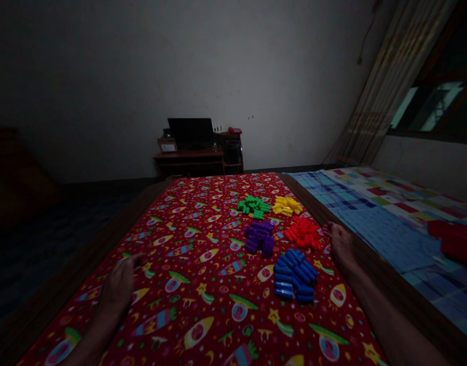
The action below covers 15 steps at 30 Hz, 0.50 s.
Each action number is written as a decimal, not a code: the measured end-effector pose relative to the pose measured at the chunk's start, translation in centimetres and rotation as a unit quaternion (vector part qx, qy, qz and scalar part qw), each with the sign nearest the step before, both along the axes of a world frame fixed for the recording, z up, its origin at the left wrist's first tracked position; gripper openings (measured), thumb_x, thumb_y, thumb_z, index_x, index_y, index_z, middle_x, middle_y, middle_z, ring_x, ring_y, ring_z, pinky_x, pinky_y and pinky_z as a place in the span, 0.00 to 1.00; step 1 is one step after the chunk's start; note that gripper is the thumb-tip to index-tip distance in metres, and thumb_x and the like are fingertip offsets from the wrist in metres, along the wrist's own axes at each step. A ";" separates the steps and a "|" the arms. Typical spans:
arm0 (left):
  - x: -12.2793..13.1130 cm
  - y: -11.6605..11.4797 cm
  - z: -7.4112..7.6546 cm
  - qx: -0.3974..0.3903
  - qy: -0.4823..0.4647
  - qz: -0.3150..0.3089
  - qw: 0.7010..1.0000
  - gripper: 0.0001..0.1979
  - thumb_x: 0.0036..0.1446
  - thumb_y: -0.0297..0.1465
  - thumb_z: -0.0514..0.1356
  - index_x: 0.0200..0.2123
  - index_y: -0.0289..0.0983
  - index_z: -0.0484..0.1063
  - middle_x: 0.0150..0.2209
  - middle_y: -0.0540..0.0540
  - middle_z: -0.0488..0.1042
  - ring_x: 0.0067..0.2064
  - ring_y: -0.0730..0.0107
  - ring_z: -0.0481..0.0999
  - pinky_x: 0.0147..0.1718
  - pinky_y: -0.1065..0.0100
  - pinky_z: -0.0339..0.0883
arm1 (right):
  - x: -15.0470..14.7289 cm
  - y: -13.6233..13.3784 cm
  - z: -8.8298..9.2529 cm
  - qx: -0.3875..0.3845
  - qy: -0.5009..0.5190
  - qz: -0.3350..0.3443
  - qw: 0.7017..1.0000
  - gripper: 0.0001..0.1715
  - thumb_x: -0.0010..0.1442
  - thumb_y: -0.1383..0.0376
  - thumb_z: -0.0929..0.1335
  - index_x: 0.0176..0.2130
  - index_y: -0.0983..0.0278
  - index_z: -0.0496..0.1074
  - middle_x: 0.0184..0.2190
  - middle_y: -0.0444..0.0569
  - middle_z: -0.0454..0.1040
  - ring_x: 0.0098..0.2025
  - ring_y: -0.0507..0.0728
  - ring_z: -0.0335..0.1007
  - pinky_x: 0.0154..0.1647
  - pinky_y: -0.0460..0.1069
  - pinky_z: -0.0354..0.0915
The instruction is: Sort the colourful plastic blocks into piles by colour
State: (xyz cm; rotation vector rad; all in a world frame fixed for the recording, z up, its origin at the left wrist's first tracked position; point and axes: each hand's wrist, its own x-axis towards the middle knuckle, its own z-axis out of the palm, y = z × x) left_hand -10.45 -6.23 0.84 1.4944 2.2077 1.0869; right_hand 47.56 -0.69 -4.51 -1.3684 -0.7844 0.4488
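My left hand (117, 285) rests on the red patterned cloth (197, 284) at the left, fingers stretched out and holding nothing. At the right edge of the cloth lies my right hand (339, 243), open as well, its fingers close to a pile of red cylindrical pieces (303, 233) but apart from it. Nearer to me is a pile of blue cylindrical pieces (295, 273). Purple pieces (259, 237) lie left of the red ones. Farther off are green pieces (253, 205) and yellow pieces (287, 206). Their exact kind is too small and dim to tell.
A bed with a checked cover (393, 223) adjoins the table's right side, with a red cloth item (457, 239) on it. Against the far wall stands a desk (190, 155) with a dark monitor (191, 133). A curtain (386, 86) hangs at the right window.
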 end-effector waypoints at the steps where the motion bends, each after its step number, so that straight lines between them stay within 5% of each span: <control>1: 0.0 0.0 0.0 -0.005 0.006 0.005 1.000 0.20 0.62 0.38 0.41 0.40 0.42 0.71 0.44 0.49 0.76 0.49 0.60 0.75 0.53 0.55 0.66 | 0.0 0.0 0.0 -0.001 -0.004 0.002 1.000 0.25 0.54 0.48 0.63 0.38 0.66 0.73 0.33 0.52 0.78 0.34 0.58 0.76 0.40 0.55 0.73; 15: 0.6 -0.3 0.8 -0.027 0.036 0.004 0.999 0.22 0.61 0.38 0.39 0.42 0.40 0.71 0.42 0.48 0.77 0.48 0.62 0.77 0.48 0.59 0.71 | -0.4 -0.3 0.7 -0.024 -0.097 0.015 0.995 0.33 0.57 0.43 0.60 0.42 0.67 0.74 0.37 0.56 0.78 0.37 0.60 0.76 0.44 0.58 0.71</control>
